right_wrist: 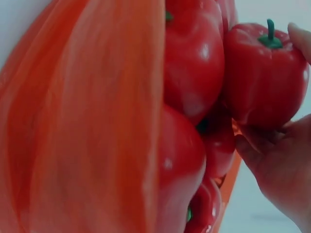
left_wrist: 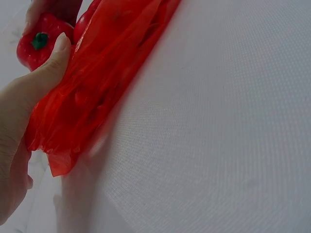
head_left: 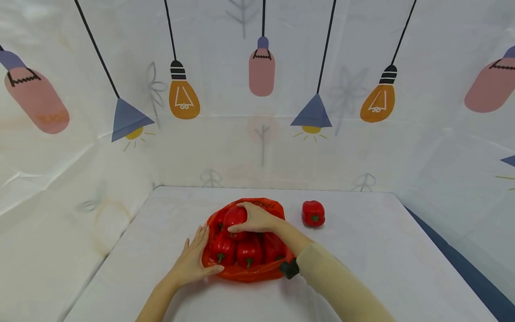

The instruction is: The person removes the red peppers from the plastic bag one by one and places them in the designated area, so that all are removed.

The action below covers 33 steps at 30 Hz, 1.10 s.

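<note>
Head view: red plastic bag (head_left: 245, 268) lies on the white table (head_left: 362, 250), a bit toward 6 o'clock of table centre, mouth open upward. Several red bell peppers sit inside, three in a row at the 6 o'clock side with green stems showing.

Right hand (head_left: 257, 218) reaches in from 5 o'clock, forearm in a beige sleeve (head_left: 342, 286) angled across the bag's right edge, dark band at the wrist. Palm faces down, fingers curled over the top pepper (head_left: 234, 217), thumb under its near side. It grips this pepper at the bag's 11 o'clock area, above the others. Right wrist view: same pepper (right_wrist: 265, 77) sits against the palm, a fingertip on its upper right by the stem, other peppers packed just beside it on the left, bag film folded at far left.

Left hand (head_left: 193, 261) comes in from 7 o'clock, bare forearm. Fingers are mostly straight, spread along the bag's 9 o'clock rim; thumb hooks onto the near rim at about 7 o'clock. Left wrist view: thumb (left_wrist: 53, 63) presses the bag film (left_wrist: 97, 92) against the hand, pinching the rim; one pepper's stem end (left_wrist: 39, 41) shows just past the thumb tip.

One loose pepper (head_left: 313, 213) stands on the table at 2 o'clock of the bag, apart from it, stem end facing 6 o'clock.

Backdrop: white sheet printed with hanging lamps and bulbs.
</note>
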Each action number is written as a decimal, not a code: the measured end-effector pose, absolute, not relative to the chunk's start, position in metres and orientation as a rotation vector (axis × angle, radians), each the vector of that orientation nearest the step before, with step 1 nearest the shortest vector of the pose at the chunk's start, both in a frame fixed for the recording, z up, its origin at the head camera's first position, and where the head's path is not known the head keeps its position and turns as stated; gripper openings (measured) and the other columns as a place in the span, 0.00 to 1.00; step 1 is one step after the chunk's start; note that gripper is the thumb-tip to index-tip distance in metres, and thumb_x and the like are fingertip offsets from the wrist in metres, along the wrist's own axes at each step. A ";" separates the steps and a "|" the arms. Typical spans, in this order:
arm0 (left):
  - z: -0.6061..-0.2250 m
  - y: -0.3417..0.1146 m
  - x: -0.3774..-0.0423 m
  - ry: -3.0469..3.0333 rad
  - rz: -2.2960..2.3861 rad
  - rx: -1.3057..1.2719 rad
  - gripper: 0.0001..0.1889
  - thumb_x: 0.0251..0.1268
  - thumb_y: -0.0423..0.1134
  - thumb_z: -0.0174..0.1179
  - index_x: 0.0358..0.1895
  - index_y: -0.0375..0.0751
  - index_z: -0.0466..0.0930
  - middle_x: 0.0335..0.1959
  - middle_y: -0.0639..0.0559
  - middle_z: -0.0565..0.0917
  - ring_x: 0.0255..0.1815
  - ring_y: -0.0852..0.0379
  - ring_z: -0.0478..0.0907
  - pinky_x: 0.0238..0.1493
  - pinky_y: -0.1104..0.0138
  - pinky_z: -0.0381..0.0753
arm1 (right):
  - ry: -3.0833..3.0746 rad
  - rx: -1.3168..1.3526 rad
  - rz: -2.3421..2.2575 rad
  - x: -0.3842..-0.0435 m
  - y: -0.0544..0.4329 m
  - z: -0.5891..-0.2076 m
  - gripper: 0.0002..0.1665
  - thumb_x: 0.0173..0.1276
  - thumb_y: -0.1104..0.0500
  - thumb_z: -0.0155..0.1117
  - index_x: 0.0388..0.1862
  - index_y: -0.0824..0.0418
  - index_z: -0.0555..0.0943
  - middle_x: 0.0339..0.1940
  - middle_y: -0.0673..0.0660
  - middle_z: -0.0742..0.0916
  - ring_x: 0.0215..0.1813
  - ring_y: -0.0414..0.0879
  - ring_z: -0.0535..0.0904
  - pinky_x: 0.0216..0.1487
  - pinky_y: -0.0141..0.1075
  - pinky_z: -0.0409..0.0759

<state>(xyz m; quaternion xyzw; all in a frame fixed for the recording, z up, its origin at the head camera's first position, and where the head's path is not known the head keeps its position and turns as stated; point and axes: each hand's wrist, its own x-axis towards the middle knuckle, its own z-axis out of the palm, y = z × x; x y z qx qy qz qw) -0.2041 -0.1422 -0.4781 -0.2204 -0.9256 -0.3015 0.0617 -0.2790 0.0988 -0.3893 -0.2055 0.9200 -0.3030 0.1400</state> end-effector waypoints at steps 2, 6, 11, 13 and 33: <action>-0.478 -0.142 -0.204 -2.797 -0.909 -0.665 0.61 0.47 0.65 0.67 0.74 0.28 0.48 0.76 0.36 0.51 0.76 0.37 0.43 0.65 0.32 0.41 | 2.645 -0.572 -0.906 -0.279 0.096 -0.391 0.53 0.55 0.31 0.65 0.73 0.55 0.61 0.64 0.53 0.75 0.62 0.49 0.71 0.57 0.51 0.75; -0.477 -0.143 -0.204 -2.795 -0.909 -0.665 0.61 0.47 0.65 0.67 0.74 0.28 0.48 0.76 0.36 0.51 0.76 0.37 0.43 0.65 0.32 0.41 | 2.668 -0.541 -0.941 -0.278 0.092 -0.395 0.54 0.55 0.31 0.66 0.72 0.57 0.61 0.64 0.54 0.74 0.61 0.51 0.71 0.56 0.52 0.76; -0.477 -0.143 -0.203 -2.803 -0.908 -0.667 0.61 0.47 0.66 0.67 0.74 0.28 0.47 0.76 0.36 0.51 0.76 0.37 0.43 0.66 0.32 0.41 | 2.738 -0.559 -0.998 -0.272 0.094 -0.393 0.53 0.53 0.32 0.68 0.71 0.55 0.63 0.63 0.53 0.75 0.60 0.49 0.73 0.53 0.49 0.78; -0.478 -0.143 -0.204 -2.808 -0.911 -0.667 0.61 0.47 0.66 0.67 0.74 0.28 0.47 0.76 0.36 0.51 0.76 0.38 0.42 0.66 0.33 0.41 | 2.765 -0.585 -1.041 -0.270 0.099 -0.389 0.53 0.52 0.33 0.70 0.71 0.54 0.63 0.62 0.52 0.75 0.59 0.48 0.73 0.51 0.48 0.79; -0.478 -0.144 -0.204 -2.799 -0.929 -0.678 0.61 0.47 0.66 0.67 0.75 0.29 0.46 0.76 0.36 0.49 0.76 0.38 0.42 0.66 0.33 0.40 | 3.110 -1.296 -1.048 -0.261 0.132 -0.351 0.55 0.44 0.48 0.80 0.68 0.59 0.61 0.59 0.53 0.73 0.58 0.45 0.73 0.49 0.41 0.82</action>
